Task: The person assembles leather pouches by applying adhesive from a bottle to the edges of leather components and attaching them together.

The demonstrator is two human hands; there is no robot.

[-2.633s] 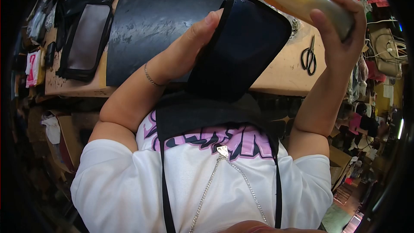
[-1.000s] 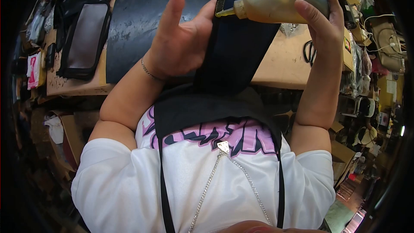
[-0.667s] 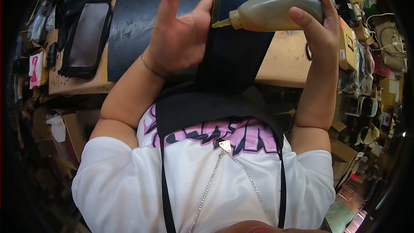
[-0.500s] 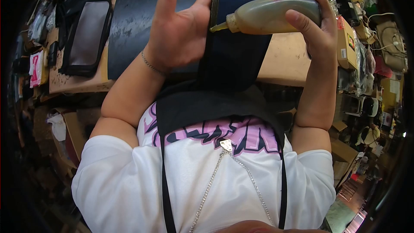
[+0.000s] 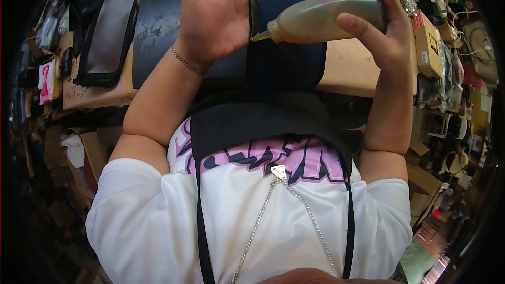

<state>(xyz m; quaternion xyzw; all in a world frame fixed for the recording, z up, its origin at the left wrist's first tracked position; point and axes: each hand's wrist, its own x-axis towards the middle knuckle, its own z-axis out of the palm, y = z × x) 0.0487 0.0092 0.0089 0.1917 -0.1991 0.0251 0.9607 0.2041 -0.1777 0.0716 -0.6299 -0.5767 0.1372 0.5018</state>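
My right hand (image 5: 386, 26) is wrapped round a translucent squeeze bottle (image 5: 315, 18) lying nearly sideways, with yellowish-brown liquid inside. Its pointed yellow nozzle (image 5: 261, 36) meets the left edge of a dark blue and black panel (image 5: 289, 58), where a rough, greyish strip runs along the border. On the other side of that edge is my left hand (image 5: 218, 21), palm up, its thumb stretched away. The other fingers pass out of sight behind the panel or beyond the frame, so whether they grip it is hidden.
A scuffed black sheet (image 5: 158, 31) lies on the tan worktable (image 5: 350, 68). Left of it rests a black-edged piece with a clear window (image 5: 108, 37). A cardboard box (image 5: 427, 47) and bagged goods crowd the right side. Over my lap hangs a black apron (image 5: 268, 118).
Both hands, the bottle and the panel have shifted slightly left in view, and the panel sits flatter to the camera. The nozzle stays at the panel's edge.
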